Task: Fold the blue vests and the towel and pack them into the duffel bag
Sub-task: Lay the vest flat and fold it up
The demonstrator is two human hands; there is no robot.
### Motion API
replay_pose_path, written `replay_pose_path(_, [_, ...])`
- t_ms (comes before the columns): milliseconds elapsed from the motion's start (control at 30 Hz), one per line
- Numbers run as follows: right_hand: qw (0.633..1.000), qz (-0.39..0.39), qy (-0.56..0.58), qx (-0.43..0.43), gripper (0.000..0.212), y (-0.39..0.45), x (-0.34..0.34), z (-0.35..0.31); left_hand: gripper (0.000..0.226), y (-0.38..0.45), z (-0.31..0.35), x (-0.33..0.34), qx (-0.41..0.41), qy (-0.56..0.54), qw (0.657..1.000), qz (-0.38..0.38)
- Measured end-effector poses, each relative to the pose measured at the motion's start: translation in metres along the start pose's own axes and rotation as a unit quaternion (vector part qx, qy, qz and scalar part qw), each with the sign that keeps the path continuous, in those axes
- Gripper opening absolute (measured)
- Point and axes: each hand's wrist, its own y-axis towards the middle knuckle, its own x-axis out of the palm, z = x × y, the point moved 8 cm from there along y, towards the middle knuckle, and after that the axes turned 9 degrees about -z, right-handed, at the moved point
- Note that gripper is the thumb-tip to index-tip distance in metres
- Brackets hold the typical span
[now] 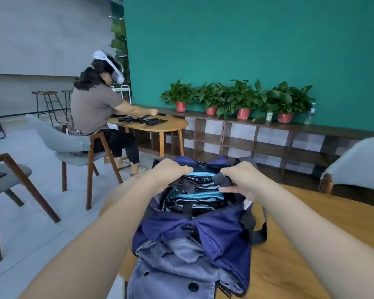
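A navy duffel bag lies open on the round wooden table in front of me. A stack of folded blue vests with black straps fills its far half. My left hand curls over the stack's far left edge. My right hand grips the stack's right side, fingers round a black strap. A grey-blue buttoned garment lies crumpled in the near end of the bag. No towel is visible.
Another person with a headset sits at a second wooden table to the left. Grey chairs stand on the left. A low shelf with potted plants lines the teal wall. A grey chair stands right.
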Motion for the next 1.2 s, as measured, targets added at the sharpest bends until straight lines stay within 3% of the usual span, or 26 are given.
replay_pose_path(100, [1.000, 0.003, -0.009, 0.017, 0.034, 0.034, 0.002, -0.005, 0.047, 0.034, -0.004, -0.008, -0.022, -0.047, 0.999, -0.007])
replay_pose_path(200, [0.998, 0.009, -0.023, 0.054, 0.011, 0.060, 0.010, 0.004, 0.046, 0.057, -0.009, -0.005, -0.005, 0.014, 1.000, -0.009])
replay_pose_path(300, [0.996, 0.019, -0.011, 0.091, 0.018, 0.086, 0.020, 0.028, 0.053, 0.076, -0.016, 0.011, 0.031, 0.027, 0.999, -0.014])
replay_pose_path(400, [0.995, 0.066, -0.032, 0.073, 0.027, 0.129, 0.009, 0.051, 0.059, 0.094, -0.024, 0.019, 0.045, 0.014, 0.999, -0.014])
replay_pose_path(533, [0.980, 0.052, -0.189, 0.031, 0.031, 0.131, 0.012, 0.039, 0.058, 0.110, -0.033, 0.025, 0.041, 0.035, 0.998, -0.039])
replay_pose_path(667, [0.934, 0.033, -0.355, 0.013, 0.041, 0.128, 0.013, 0.042, 0.058, 0.120, -0.037, 0.030, 0.053, 0.122, 0.991, -0.025])
replay_pose_path(833, [0.902, -0.009, -0.432, -0.013, 0.048, 0.133, 0.019, 0.043, 0.053, 0.131, -0.035, 0.029, 0.038, 0.165, 0.985, -0.029])
replay_pose_path(1000, [0.907, 0.015, -0.417, -0.063, 0.052, 0.138, 0.016, 0.036, 0.036, 0.148, -0.014, 0.029, 0.059, 0.192, 0.980, -0.012])
replay_pose_path(1200, [0.904, 0.015, -0.427, 0.020, 0.052, 0.139, -0.002, 0.057, 0.046, 0.166, -0.066, 0.052, -0.035, 0.205, 0.974, -0.086])
